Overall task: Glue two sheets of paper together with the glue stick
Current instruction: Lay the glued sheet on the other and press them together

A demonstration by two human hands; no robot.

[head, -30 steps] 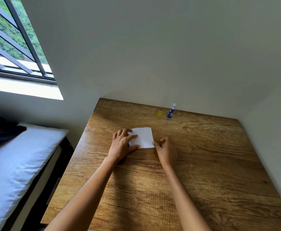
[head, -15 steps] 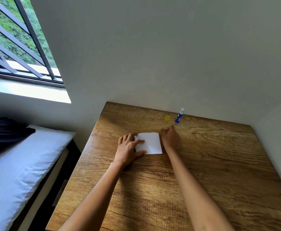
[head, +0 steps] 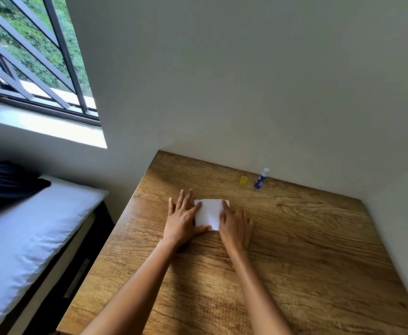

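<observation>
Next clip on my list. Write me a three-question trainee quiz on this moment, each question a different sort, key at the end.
1. True or false: the glue stick stands upright near the wall with its yellow cap off beside it.
2. Multiple choice: the left hand is A) gripping the glue stick, B) lying flat with fingers on the left edge of the white paper, C) lifted off the table.
3. Fill in: the right hand touches the paper's ____ side.

Key: 1 true; 2 B; 3 right.
</observation>
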